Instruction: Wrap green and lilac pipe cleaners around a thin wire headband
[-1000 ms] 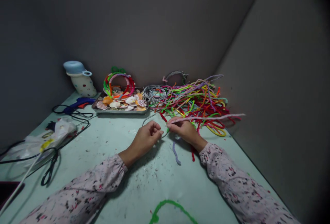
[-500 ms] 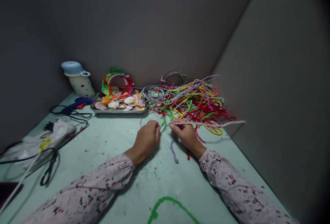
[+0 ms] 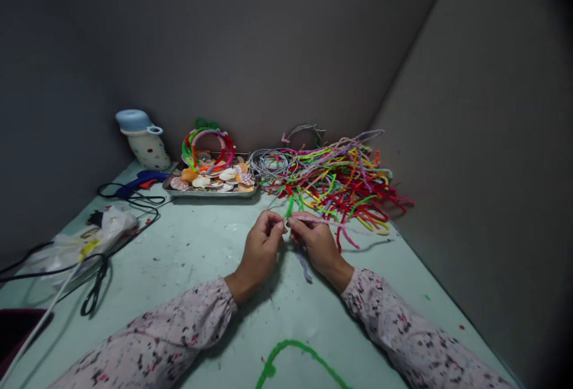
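Note:
My right hand [image 3: 317, 247] pinches a pale pink pipe cleaner [image 3: 333, 221], whose free length runs out to the right over the knuckles. Close beside it, my left hand [image 3: 262, 244] is closed in a pinch, its fingertips at the lower end of a green pipe cleaner [image 3: 290, 205]. The two sets of fingertips almost meet, and the exact contact between them is hidden. Below the right fingers a short lavender pipe cleaner [image 3: 305, 266] sticks out toward me. A thin grey wire curves just above the left fingers.
Behind the hands lies a tangled heap of coloured pipe cleaners [image 3: 344, 174] beside coiled grey wire [image 3: 268, 163]. A metal tray [image 3: 210, 195] holds shells and wrapped hoops [image 3: 184, 149]. Leftward are a bottle [image 3: 145, 147], a blue tool [image 3: 138, 183], black cables and a plastic bag [image 3: 107, 225]. A green pipe cleaner strip [image 3: 293, 343] lies in front.
My hands have come together, the left moving right toward the right hand. The pink pipe cleaner's free end has swung lower and now reaches less far right. The view has shifted slightly.

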### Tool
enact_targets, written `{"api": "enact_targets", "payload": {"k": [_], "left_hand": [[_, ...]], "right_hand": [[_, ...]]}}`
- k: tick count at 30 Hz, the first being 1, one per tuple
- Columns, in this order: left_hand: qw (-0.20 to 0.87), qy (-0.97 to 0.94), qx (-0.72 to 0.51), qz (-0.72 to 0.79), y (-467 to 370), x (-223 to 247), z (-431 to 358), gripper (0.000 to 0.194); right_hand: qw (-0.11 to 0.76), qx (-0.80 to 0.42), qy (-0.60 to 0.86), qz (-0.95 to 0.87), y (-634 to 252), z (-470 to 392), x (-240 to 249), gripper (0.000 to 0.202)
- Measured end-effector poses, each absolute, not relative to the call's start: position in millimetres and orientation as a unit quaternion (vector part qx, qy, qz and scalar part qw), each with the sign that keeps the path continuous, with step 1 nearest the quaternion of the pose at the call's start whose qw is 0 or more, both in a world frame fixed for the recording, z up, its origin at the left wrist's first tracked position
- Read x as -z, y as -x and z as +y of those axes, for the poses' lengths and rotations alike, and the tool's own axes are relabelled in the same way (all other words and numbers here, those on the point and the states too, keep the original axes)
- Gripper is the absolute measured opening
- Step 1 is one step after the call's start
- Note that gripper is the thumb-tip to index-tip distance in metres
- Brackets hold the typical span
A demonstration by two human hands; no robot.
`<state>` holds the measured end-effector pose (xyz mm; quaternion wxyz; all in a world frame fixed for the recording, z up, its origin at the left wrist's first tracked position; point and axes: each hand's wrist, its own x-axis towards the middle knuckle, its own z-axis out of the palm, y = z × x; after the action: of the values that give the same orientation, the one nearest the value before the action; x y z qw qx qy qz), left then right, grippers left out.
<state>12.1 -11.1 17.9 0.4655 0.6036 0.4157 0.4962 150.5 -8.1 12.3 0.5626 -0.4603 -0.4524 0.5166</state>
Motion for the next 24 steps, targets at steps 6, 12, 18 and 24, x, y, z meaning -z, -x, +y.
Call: {"api": "enact_targets", "payload": {"k": [6,12,18,24], "left_hand": [[0.500,-0.561,-0.508,0.421,-15,-12,-11,0.017],[0.528,-0.537,-0.509,0.418,-16,-11,-7,0.024],[0.517,-0.540,-0.508,0.427,-16,-18,-4,0.020],[0.491,-0.545,-0.510,0.448,-15,-18,-3,0.021]], "right_hand": [[0.580,-0.544,0.429,-0.429,-151,-6,-3,0.028],[0.572,-0.552,0.427,-0.431,-152,-5,0,0.028],[0.540,-0.506,0.492,-0.459,-152,-7,-2,0.035],[0.538,-0.464,0.517,-0.477,-151,-9,-6,0.035]]}}
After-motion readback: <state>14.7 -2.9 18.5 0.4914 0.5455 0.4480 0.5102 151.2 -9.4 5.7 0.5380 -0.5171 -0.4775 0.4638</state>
